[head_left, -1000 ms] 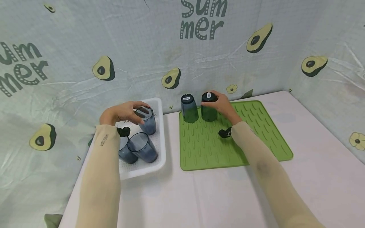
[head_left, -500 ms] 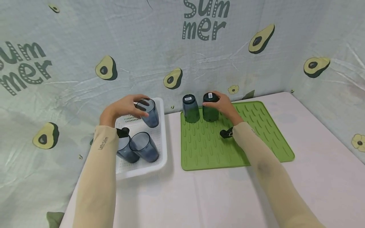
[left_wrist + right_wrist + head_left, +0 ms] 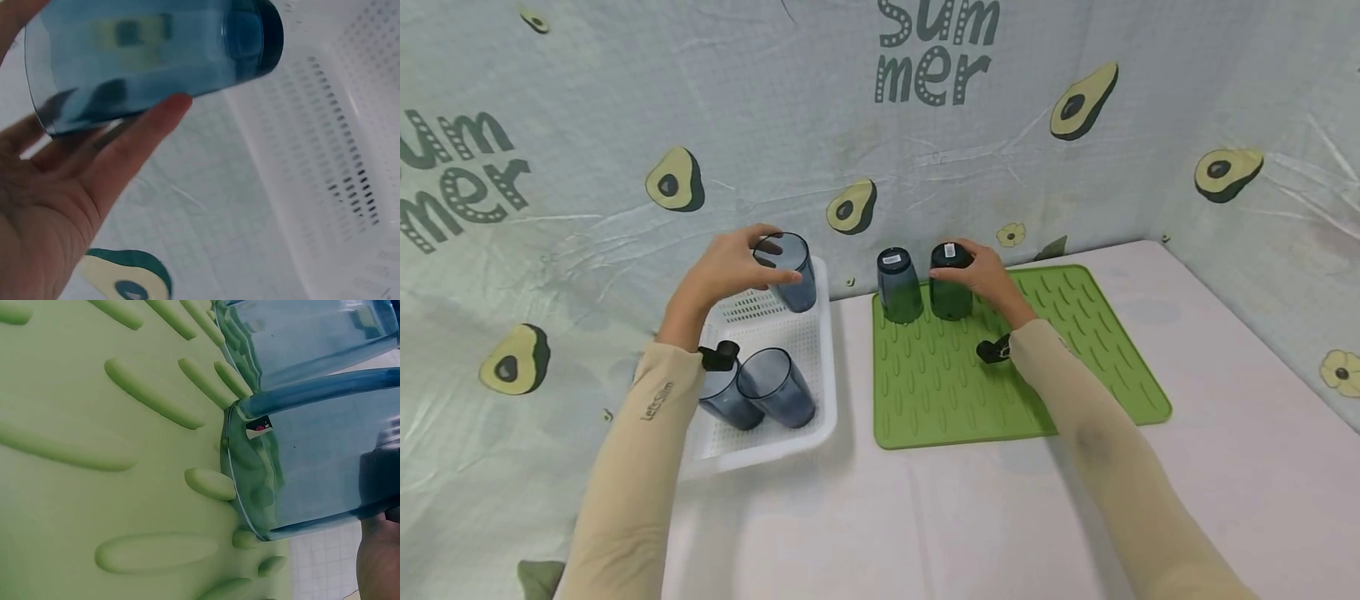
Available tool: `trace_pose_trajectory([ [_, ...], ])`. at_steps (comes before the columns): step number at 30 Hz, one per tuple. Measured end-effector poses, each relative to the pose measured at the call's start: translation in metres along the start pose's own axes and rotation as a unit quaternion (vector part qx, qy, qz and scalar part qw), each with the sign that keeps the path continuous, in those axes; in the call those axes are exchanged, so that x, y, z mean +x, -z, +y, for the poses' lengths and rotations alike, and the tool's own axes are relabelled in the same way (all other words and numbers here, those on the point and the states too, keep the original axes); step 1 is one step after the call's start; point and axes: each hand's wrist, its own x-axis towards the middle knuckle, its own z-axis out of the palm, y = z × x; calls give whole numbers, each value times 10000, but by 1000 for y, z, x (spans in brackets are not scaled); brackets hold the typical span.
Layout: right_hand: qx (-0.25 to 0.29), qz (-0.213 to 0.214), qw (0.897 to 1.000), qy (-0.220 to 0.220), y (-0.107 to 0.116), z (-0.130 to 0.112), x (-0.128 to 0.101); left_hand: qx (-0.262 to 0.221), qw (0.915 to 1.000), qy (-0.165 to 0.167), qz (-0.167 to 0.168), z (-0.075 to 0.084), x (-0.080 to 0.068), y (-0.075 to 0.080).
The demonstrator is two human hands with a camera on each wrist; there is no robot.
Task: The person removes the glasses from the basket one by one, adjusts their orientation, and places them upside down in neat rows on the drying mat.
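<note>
Lifting clear of the white perforated tray (image 3: pixel 820 367), a blue tumbler (image 3: pixel 790 271) hangs over the tray's far end in the left hand (image 3: pixel 722 271). The fingers and thumb curl round the rim end of the cup, mouth toward the palm, so that its base points away and somewhat downward; the left wrist view shows the tumbler (image 3: pixel 150 59) lying nearly sideways across the fingers (image 3: pixel 119 156), with the tray wall (image 3: pixel 325 156) below it. That grip at the rim looks suited to turning the cup over. The left forearm reaches forward over the tray, wrist bent back.

To the right, on the far left corner of the green ridged mat (image 3: pixel 1075 350), a second tumbler (image 3: pixel 951 283) stands upside down, rim on the mat. The right hand (image 3: pixel 985 275) curls over its upturned base and right side, fingers wrapped on it, as if steadying it. The right wrist view shows that rim (image 3: pixel 240 481) seated among the raised ribs, which hold it slightly off the flat surface. A third inverted tumbler (image 3: pixel 897 285) stands just to its left, close enough that I cannot tell whether they touch.

Two more upright tumblers (image 3: pixel 775 387) lean together at the tray's near end. The pale tabletop (image 3: pixel 970 517) carries tray and mat side by side.
</note>
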Motion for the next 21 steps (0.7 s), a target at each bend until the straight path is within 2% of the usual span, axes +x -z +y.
trace_pose_trajectory([
  [5, -47, 72, 9999, 91, 0, 3, 0, -222, 9984, 154, 502, 17, -11, 2],
  [12, -70, 79, 9998, 148, -3, 2, 0, -465, 9923, 192, 1129, 28, -25, 4],
  [21, -123, 121, 9998, 84, -1, 3, -1, -324, 9877, 62, 1527, 37, -37, 4],
])
